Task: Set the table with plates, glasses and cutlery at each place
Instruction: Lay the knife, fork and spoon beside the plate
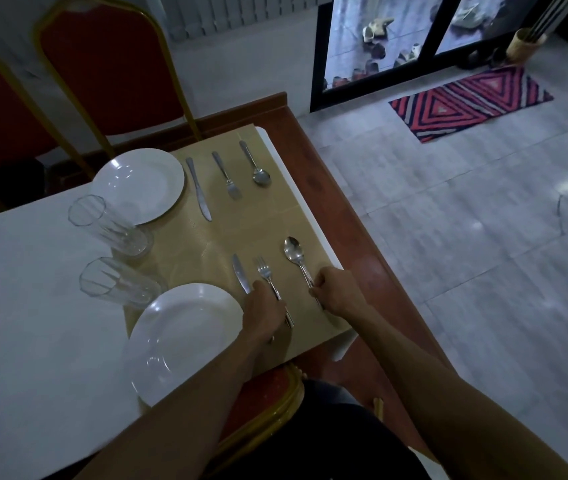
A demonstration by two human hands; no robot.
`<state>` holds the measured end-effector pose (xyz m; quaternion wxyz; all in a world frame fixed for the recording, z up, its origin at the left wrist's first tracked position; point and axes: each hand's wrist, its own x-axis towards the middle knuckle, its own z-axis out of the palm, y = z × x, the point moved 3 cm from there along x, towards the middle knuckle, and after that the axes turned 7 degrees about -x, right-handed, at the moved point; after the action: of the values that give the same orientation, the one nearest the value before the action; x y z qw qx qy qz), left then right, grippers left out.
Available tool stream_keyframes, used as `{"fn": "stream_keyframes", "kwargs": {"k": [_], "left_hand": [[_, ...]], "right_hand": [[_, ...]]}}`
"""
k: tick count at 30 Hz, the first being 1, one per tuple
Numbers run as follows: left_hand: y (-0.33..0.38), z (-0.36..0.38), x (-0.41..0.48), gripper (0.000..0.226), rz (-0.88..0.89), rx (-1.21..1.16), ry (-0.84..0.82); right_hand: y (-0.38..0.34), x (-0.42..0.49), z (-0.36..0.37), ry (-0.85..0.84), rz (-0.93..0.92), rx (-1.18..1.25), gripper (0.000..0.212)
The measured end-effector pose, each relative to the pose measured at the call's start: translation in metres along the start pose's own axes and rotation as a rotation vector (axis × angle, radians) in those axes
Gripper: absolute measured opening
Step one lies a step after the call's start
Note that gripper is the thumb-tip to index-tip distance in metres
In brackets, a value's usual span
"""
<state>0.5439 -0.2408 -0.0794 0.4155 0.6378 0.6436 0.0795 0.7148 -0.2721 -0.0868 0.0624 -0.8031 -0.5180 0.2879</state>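
While the left hand (264, 308) is lying on the fork (268, 277) handle, the right hand (336, 289) is pinching the spoon (294, 252).

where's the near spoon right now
In the head view the near spoon lies on the tan mat right of the near fork, near the table's right edge, its handle pinched in the right hand.

The person is showing two bare forearms with no sleeves reaching them, bare hands, the left hand (264, 313) and right hand (336, 292), and is wearing dark clothing (327, 441) below.
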Motion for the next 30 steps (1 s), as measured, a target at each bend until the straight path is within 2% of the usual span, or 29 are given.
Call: {"fn": "stream_keyframes", "kwargs": {"k": [9, 11, 14, 18, 30], "left_hand": [[0.008, 0.009, 0.008, 0.007, 0.012, 0.088, -0.058], [0.011, 0.008, 0.008, 0.005, 0.008, 0.093, -0.057], [0.011, 0.007, 0.008, 0.014, -0.009, 0.098, -0.042], [0.009, 0.008, 0.012, 0.008, -0.013, 0.096, -0.043], [-0.002, 0.013, 0.015, 0.027, 0.001, 0.048, -0.060]], "right_hand": [[0.004, 0.001, 0.006, 0.008, 0.033, 0.055, 0.016], [0.003, 0.002, 0.007, 0.016, 0.033, 0.039, 0.015], [0.004, 0.002, 0.007, 0.029, 0.044, 0.041, 0.013], [0.005, 0.003, 0.010, 0.033, 0.047, 0.044, 0.014], [0.006, 0.003, 0.011, 0.013, 0.042, 0.075, 0.013]]}}
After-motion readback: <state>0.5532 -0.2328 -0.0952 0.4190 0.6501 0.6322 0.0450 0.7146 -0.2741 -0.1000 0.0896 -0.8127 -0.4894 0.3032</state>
